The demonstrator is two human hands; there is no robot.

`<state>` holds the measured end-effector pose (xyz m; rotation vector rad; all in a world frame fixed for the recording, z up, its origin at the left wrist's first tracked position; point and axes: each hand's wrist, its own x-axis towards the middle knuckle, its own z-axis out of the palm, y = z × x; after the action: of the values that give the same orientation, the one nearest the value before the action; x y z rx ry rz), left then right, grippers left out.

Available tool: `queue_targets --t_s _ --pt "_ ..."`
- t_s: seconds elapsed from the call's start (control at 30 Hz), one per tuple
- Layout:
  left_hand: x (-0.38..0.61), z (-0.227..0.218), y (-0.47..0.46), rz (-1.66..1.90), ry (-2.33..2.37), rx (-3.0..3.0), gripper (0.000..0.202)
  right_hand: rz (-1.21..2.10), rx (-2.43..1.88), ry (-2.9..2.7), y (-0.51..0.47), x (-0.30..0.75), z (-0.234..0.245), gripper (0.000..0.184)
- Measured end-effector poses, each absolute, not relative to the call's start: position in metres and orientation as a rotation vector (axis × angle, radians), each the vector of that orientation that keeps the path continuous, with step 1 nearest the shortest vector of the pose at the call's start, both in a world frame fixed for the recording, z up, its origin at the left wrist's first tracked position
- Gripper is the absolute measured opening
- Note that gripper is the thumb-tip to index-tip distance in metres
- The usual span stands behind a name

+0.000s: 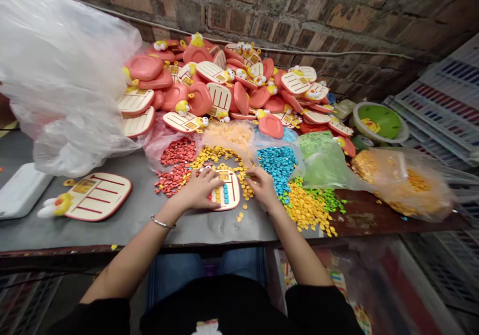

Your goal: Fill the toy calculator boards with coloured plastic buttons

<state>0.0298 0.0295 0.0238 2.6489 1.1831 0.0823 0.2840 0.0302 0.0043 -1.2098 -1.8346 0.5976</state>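
Note:
A cream toy board (232, 200) with a pink edge lies flat before me, yellow and blue pieces sitting in its slots. My left hand (200, 189) rests over its left part, thumb and fingers gripping it and hiding that side. Just off the board's right edge, my right hand (262, 187) is closed in a pinch on what looks like a small green piece (247, 176). Around the board lie loose red pieces (174, 177), yellow pieces (247, 190) and blue pieces (277, 167).
Behind, many pink-backed boards (200, 98) are piled against the brick wall (239, 15). Another board (99, 197) lies left beside a white box (22, 190). A large plastic bag (71, 70) stands far left. More yellow pieces (305, 205), a bagged heap (404, 180) and a green-bottomed bowl (385, 120) are right.

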Motion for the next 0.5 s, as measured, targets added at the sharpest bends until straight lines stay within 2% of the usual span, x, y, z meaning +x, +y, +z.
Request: queue_targets --t_s 0.13,0.27,0.4,0.5 --pt "0.031 0.026 0.035 0.081 1.195 2.629 0.062 0.554 -1.182 -1.944 0.059 0.253 -0.011 0.007" --pt "0.026 0.019 0.035 0.157 1.185 2.621 0.058 0.423 -1.214 -2.078 0.062 0.242 -0.025 0.013" --pt "0.024 0.012 0.035 0.215 1.176 2.623 0.056 0.157 -1.326 -2.189 0.048 0.239 -0.023 0.015" --pt "0.024 0.01 0.036 0.252 1.17 2.631 0.052 0.127 -1.419 -2.212 0.035 0.238 -0.012 0.018"
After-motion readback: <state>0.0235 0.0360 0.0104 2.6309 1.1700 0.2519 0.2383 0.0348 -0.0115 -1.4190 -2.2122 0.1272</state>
